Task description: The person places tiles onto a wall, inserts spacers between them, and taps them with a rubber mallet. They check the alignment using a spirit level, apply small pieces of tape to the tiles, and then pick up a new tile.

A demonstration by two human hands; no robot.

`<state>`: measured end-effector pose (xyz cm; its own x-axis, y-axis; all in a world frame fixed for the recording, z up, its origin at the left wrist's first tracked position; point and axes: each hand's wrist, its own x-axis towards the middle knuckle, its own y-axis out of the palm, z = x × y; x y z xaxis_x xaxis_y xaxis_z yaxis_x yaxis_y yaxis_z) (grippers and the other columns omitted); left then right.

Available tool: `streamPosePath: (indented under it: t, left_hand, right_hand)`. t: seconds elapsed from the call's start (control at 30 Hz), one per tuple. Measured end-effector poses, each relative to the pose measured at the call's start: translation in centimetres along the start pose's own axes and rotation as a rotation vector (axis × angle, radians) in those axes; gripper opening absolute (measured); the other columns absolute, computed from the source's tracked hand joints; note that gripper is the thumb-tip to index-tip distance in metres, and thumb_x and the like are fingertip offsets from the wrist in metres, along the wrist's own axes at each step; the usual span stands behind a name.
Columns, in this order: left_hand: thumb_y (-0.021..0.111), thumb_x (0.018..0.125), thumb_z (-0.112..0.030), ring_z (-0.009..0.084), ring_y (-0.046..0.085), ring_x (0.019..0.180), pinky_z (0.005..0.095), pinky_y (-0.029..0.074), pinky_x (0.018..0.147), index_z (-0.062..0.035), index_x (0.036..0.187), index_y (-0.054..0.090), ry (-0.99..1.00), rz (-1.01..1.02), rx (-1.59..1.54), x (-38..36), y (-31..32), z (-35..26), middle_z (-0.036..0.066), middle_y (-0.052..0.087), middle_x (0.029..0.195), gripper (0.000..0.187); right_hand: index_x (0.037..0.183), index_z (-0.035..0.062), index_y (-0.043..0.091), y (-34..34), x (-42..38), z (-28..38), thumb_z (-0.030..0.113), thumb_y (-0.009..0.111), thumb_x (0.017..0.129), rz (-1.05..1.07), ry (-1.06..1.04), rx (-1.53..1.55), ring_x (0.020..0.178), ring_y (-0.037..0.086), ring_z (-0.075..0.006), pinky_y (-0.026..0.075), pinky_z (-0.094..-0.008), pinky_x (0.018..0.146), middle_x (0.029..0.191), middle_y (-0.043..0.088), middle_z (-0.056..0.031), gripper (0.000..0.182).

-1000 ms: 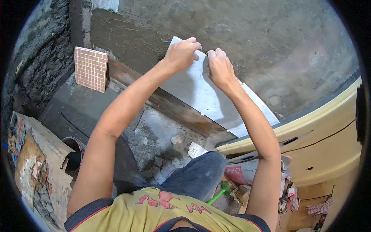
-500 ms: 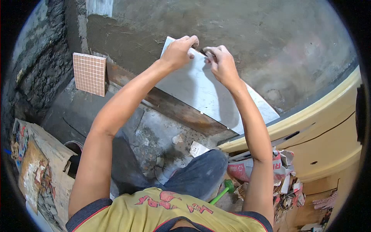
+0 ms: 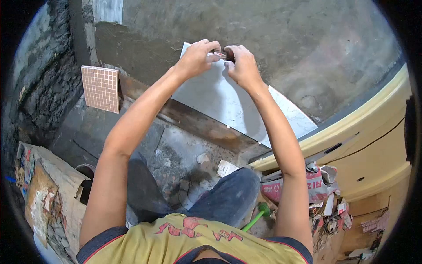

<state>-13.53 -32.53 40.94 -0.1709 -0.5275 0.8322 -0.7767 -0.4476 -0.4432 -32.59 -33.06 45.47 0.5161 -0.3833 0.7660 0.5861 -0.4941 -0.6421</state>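
Pinching a small shiny object (image 3: 220,55) in fingers of left hand (image 3: 195,58), near upper edge of white marbled flat tile (image 3: 215,99) against grey cement wall (image 3: 176,24). Curving right hand (image 3: 246,70) just beside; cannot tell if grasping.

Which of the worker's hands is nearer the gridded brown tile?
Left. The left hand, at the upper edge of the white tile, is right of the gridded brown tile; the right hand lies farther right.

Scraps (image 3: 329,218) are heaped beside a crumpled red-and-grey sack (image 3: 318,184); torn brown cardboard (image 3: 66,170) is seen at the far left.
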Motion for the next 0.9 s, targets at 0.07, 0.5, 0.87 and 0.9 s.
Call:
streamPosePath:
  t: [0.07, 0.5, 0.87, 0.9]
  left_hand:
    - [0.072, 0.086, -0.016, 0.0354, 0.062, 0.084, 0.0439, 0.048, 0.074, -0.0075, 0.102, 0.063, 0.009, -0.017, -0.014, -0.1, 0.3, 0.5, 0.016, 0.062, 0.087, 0.02]
    - [0.072, 0.091, -0.013, 0.0165, 0.071, 0.078, 0.028, 0.059, 0.064, -0.0001, 0.103, 0.062, -0.705, -0.808, -0.797, -9.3, 0.3, 2.4, 0.011, 0.069, 0.093, 0.02]
    - [0.072, 0.088, -0.005, 0.0154, 0.07, 0.076, 0.0257, 0.059, 0.065, 0.0005, 0.105, 0.066, -1.348, -0.867, -0.871, -24.6, 10.7, 9.7, 0.008, 0.07, 0.094, 0.018]
    - [0.074, 0.087, -0.005, 0.015, 0.07, 0.077, 0.0249, 0.059, 0.066, 0.0017, 0.109, 0.067, -1.354, -0.876, -0.902, -24.8, 11.0, 10.0, 0.008, 0.071, 0.097, 0.023]
  right_hand:
    - [0.09, 0.0018, 0.071, -0.6, -0.4, 0.4, 0.008, 0.07, 0.078, 0.192, 0.049, -0.174, 0.086, 0.067, -0.0368, 0.054, -0.0464, 0.079, 0.087, 0.069, -0.0185, 0.013]
    - [0.088, 0.0006, 0.067, 0.0, -0.2, 0.2, 0.013, 0.072, 0.078, 0.349, 0.002, -0.375, 0.094, 0.064, -0.0379, 0.052, -0.0485, 0.084, 0.094, 0.068, -0.0194, 0.017]
    - [0.092, 0.0004, 0.068, 0.0, -0.3, 0.3, 0.012, 0.069, 0.083, 0.368, 0.055, -0.32, 0.095, 0.062, -0.0378, 0.05, -0.0476, 0.086, 0.096, 0.067, -0.0191, 0.015]
    - [0.092, 0.0003, 0.068, 0.0, -0.2, 0.4, 0.012, 0.069, 0.083, 0.362, 0.061, -0.316, 0.095, 0.062, -0.0378, 0.05, -0.0474, 0.086, 0.096, 0.067, -0.0191, 0.015]
